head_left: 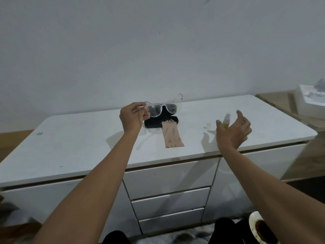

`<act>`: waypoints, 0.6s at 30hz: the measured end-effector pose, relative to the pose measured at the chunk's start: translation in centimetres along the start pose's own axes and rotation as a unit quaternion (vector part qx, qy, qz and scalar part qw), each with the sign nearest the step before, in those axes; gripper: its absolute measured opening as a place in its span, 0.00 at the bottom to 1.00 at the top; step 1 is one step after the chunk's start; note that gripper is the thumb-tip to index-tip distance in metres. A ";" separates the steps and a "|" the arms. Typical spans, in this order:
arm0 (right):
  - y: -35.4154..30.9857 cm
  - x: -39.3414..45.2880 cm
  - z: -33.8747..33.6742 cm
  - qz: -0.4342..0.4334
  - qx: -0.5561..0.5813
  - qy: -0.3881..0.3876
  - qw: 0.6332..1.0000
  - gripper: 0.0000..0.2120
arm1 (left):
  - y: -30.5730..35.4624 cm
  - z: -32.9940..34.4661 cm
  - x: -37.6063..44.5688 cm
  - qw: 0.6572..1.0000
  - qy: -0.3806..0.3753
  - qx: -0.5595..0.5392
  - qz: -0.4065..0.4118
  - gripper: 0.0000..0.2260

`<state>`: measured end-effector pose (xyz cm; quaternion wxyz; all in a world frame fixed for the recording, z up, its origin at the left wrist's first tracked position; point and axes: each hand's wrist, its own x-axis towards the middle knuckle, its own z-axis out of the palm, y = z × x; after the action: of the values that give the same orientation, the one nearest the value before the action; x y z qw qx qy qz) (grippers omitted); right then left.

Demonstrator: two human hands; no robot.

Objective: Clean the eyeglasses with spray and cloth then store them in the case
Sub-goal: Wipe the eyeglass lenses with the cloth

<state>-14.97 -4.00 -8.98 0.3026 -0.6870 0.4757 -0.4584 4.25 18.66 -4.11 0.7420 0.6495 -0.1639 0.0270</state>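
Left hand (133, 114) pinches eyeglasses (162, 108) by near temple, lifted above black case (161, 123), lenses facing person. Right hand (233, 128) spread, fingers uncurled, grasping nothing, just short of spray bottle (226, 120). Bottle upright on white cabinet top (88, 138), directly beyond right palm; right hand clearly nearer. Beige cloth (172, 136) lies between hands, beside case.

Plain pale grey wall (158, 41) behind a white table (70, 147) with drawers (168, 199) — wooden floor (15, 140) alongside.
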 end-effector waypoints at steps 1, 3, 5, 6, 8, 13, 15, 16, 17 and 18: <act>-0.5 -0.3 0.0 -0.047 -0.020 0.019 0.998 0.34 | 0.0 -0.1 0.0 1.000 0.000 0.000 0.000 0.04; -1.5 -0.6 0.1 -0.142 -0.025 0.034 0.989 0.32 | 0.0 -0.3 0.1 1.000 0.003 0.001 0.002 0.04; -2.3 -0.9 0.6 -0.226 -0.008 0.008 0.974 0.27 | -0.1 -0.4 -0.1 1.000 0.006 0.003 0.000 0.04; -2.6 -1.2 1.0 -0.260 0.007 -0.026 0.965 0.24 | -0.1 -0.4 -0.2 1.000 0.006 0.004 -0.001 0.04; -3.4 -1.9 1.6 -0.282 0.031 -0.162 0.945 0.17 | -0.2 -0.4 -0.5 1.000 0.004 0.002 -0.002 0.04; -4.4 -3.6 3.5 -0.259 -0.085 -0.447 0.852 0.16 | -0.2 -0.8 -0.7 1.000 0.008 0.004 -0.003 0.04; -4.6 -3.9 4.0 -0.285 -0.129 -0.473 0.824 0.14 | -0.2 -1.1 -0.6 1.000 0.008 0.004 -0.008 0.04; -4.8 -4.0 4.2 -0.296 -0.146 -0.482 0.812 0.13 | -0.1 -1.3 -0.5 1.000 0.010 0.005 -0.008 0.05; -5.0 -3.9 4.4 -0.303 -0.159 -0.487 0.804 0.12 | -0.1 -1.5 -0.4 1.000 0.014 0.005 -0.007 0.06; -5.3 -3.9 4.4 -0.306 -0.170 -0.491 0.798 0.12 | -0.2 -1.7 -0.2 1.000 0.018 0.008 -0.005 0.06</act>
<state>-9.40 1.43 -7.57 0.2180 -0.9701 0.0988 -0.0397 4.43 20.29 -4.49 0.7399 0.6555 -0.1471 0.0355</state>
